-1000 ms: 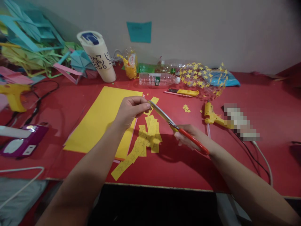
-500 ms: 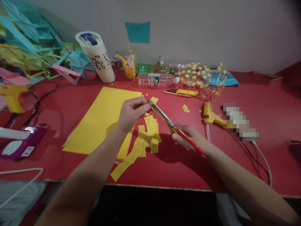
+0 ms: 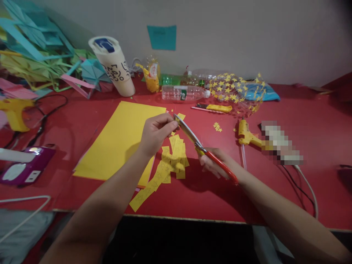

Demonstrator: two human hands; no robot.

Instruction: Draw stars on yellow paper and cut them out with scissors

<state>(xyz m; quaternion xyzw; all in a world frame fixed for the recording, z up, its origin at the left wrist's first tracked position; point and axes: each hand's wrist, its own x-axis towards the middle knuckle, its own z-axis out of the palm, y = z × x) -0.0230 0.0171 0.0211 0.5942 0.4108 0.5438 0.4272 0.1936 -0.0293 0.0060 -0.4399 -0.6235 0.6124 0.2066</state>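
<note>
Red desk (image 3: 297, 106); my left hand (image 3: 156, 131) pinches paper piece (image 3: 177, 119), right hand (image 3: 216, 161) grips scissors (image 3: 204, 149); near blade (image 3: 187, 132), slipping, may cut me.

Near the table's (image 3: 305, 113) rear edge, a white tumbler (image 3: 112, 61) is bearing black lettering (image 3: 114, 73), and a clear bottle (image 3: 194, 94) is carrying a green label (image 3: 183, 95); a teal wall note (image 3: 162, 37) is showing faint writing. None is reading legibly.
</note>
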